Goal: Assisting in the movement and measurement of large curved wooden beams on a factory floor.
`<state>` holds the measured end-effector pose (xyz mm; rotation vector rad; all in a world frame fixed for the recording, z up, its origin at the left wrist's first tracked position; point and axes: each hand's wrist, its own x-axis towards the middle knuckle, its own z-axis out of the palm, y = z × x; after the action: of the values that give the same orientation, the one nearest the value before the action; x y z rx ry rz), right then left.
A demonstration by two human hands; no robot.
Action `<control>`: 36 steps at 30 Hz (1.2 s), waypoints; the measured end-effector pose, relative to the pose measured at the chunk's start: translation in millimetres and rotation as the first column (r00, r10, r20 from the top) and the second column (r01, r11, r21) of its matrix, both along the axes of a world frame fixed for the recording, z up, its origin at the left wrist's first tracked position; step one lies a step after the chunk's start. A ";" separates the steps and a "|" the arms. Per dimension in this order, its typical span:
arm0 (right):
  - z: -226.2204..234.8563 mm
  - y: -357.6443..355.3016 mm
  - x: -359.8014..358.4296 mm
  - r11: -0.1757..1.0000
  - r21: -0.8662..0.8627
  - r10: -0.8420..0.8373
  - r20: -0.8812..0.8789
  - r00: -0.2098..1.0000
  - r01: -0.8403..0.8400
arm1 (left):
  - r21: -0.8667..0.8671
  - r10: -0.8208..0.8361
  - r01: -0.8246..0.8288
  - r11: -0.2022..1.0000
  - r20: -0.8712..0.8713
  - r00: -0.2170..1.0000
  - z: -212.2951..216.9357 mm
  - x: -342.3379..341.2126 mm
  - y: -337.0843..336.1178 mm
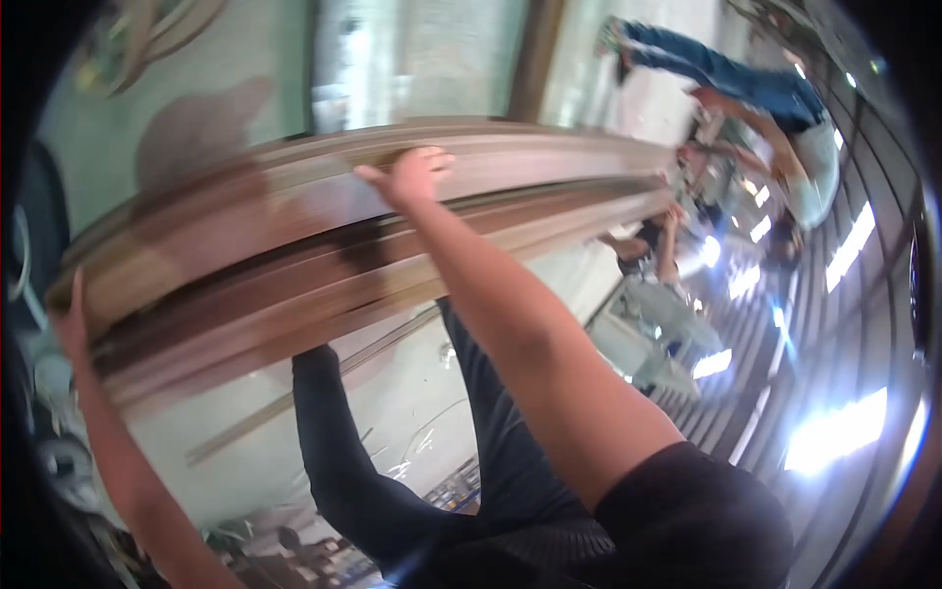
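A bundle of long brown wooden boards (294,245) runs across the view from lower left to upper right, blurred by motion. My left hand (71,324) cups the bundle's left end. My right hand (412,177) reaches over the top of the boards near their middle, fingers curled over the far edge. My legs in dark trousers (353,461) show below the boards.
A person in blue jeans and a light top (775,108) stands at the upper right, and another person (657,245) is low beside the boards' far end. A thin wooden strip (294,402) lies on the pale floor. Bright light patches (834,432) fill the right side.
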<state>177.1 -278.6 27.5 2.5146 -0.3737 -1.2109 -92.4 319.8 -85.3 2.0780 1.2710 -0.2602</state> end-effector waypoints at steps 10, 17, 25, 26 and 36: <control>33.6 20.1 4.6 0.958 0.102 -0.279 0.093 0.956 0.270 | 0.202 -0.111 0.172 0.964 -0.281 0.953 -61.1 -37.0 71.7; 36.4 21.9 6.5 0.940 0.118 -0.331 0.091 0.939 0.319 | 0.315 -0.215 0.354 0.881 -0.402 0.890 -31.7 -19.9 51.0; 43.2 24.1 8.0 0.919 0.149 -0.380 0.098 0.920 0.364 | 0.342 -0.223 0.349 0.872 -0.357 0.907 -24.2 -17.8 20.1; 44.0 24.4 8.1 0.912 0.158 -0.396 0.096 0.913 0.379 | 0.351 -0.259 0.380 0.856 -0.344 0.902 -28.9 -19.3 15.5; 47.6 14.7 2.1 0.870 0.272 -0.457 0.135 0.879 0.411 | 0.404 -0.382 0.516 0.755 -0.368 0.847 -24.1 -1.2 -147.1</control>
<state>179.2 -263.9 75.1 2.8661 -0.9468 -1.2201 -93.6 172.7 -109.3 2.8801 1.0196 -0.4869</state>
